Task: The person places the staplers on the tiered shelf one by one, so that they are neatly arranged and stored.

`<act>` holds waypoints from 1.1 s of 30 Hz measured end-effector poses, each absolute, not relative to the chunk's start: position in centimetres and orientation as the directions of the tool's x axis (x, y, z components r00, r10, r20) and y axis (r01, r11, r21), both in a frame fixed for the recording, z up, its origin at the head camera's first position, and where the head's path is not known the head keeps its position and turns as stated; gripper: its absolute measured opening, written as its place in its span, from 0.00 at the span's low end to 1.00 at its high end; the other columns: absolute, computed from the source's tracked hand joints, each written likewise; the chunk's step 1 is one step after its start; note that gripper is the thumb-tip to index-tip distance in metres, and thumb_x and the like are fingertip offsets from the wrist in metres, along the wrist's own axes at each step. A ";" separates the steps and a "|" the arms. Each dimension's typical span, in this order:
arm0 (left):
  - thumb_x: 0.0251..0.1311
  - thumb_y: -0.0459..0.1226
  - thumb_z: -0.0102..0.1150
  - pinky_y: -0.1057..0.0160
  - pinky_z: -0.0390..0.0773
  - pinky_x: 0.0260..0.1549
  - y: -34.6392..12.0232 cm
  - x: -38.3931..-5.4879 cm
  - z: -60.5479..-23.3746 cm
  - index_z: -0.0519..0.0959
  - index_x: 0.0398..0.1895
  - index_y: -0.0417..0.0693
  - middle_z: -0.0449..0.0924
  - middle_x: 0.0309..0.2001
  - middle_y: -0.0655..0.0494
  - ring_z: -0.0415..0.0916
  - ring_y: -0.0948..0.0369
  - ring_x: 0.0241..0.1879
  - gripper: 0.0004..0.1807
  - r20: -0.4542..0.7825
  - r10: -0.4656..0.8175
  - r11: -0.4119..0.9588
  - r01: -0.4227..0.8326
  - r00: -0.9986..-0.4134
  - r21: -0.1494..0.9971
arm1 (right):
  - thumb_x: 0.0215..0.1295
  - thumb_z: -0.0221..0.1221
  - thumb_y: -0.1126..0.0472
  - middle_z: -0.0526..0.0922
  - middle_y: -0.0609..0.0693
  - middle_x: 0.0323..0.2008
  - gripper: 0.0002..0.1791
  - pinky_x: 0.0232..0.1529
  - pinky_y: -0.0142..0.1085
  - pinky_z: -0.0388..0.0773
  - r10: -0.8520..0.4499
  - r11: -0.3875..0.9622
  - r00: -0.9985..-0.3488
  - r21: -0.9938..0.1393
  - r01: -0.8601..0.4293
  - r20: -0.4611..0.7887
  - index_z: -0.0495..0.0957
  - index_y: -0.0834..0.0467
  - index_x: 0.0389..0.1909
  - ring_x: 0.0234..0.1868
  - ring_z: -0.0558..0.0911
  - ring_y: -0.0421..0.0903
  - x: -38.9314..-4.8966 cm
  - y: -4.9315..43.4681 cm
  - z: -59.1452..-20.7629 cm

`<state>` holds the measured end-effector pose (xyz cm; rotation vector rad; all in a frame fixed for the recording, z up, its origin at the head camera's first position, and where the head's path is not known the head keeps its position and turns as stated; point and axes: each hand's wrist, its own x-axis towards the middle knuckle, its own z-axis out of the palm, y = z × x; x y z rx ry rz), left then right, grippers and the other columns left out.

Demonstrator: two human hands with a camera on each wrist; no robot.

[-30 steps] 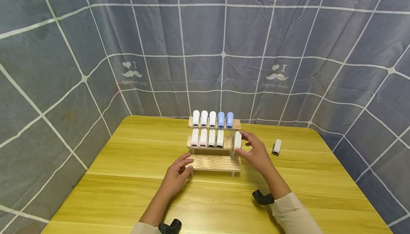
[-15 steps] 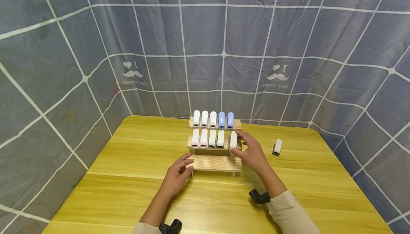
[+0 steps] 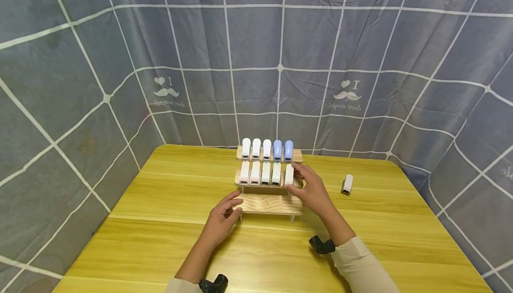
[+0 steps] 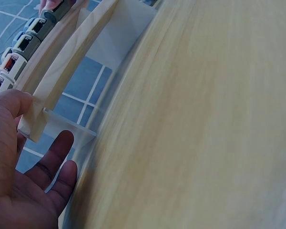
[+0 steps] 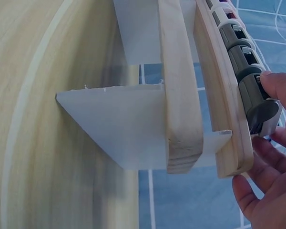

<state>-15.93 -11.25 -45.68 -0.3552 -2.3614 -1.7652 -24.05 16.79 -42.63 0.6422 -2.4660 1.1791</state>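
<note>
A three-tier wooden display rack stands on the table. My right hand pinches a white stapler at the right end of the middle tier, thumb on its near end and fingers at the far side. In the right wrist view this stapler has a dark grey base and sits against its neighbour on the board. My left hand holds the left end of the lowest tier; in the left wrist view the thumb lies on the board end, the index finger is partly hidden, and other fingers extend below.
Several white and pinkish staplers line the middle tier. White staplers and two blue staplers stand on the top tier. Another white stapler lies apart on the table, right of the rack. A grey checked curtain hangs behind.
My right hand has moved left with the white stapler, from the right end of the middle tier to beside the row; the stapler now stands straighter. The left hand stays put.
</note>
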 end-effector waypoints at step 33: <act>0.65 0.25 0.59 0.63 0.76 0.45 -11.2 -16.1 -46.1 0.82 0.50 0.34 0.71 0.66 0.41 0.76 0.46 0.54 0.12 0.284 0.081 0.283 0.295 -0.956 0.913 | 0.58 0.72 0.62 0.77 0.59 0.58 0.36 0.56 0.51 0.75 -0.190 0.523 -0.869 -0.701 -0.484 0.457 0.70 0.63 0.67 0.56 0.79 0.55 -24.1 16.2 -43.4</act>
